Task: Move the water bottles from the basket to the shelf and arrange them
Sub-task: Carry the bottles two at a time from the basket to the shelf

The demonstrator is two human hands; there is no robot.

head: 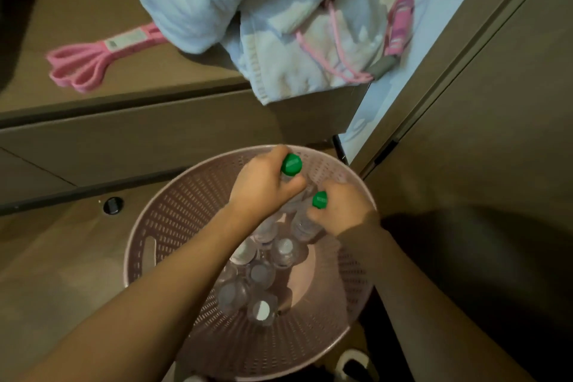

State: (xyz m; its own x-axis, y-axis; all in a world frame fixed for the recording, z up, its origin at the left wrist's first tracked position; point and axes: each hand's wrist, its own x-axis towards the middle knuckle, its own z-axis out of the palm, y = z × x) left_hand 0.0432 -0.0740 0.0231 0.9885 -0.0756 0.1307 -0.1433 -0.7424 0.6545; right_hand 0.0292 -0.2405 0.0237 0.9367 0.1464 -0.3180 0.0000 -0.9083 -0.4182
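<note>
- Basket [173, 236] – pink, perforated, round, on floor below us; clear water bottles [263, 276] stand packed inside.
- Our left hand [260, 186] curls round neck of a green-capped bottle [291, 164], near far rim.
- Our right hand [344, 211] grips a 2nd green-capped bottle [319, 200] just beside it – both w/ bodies inside basket.
- Shelf [130, 80] above, brown; pink band [83, 67] and white cloth pile [248, 9] lie on it.

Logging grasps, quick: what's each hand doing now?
Left hand: grips a clear plastic green-capped bottle.
Right hand: grips another green-capped bottle.
</note>
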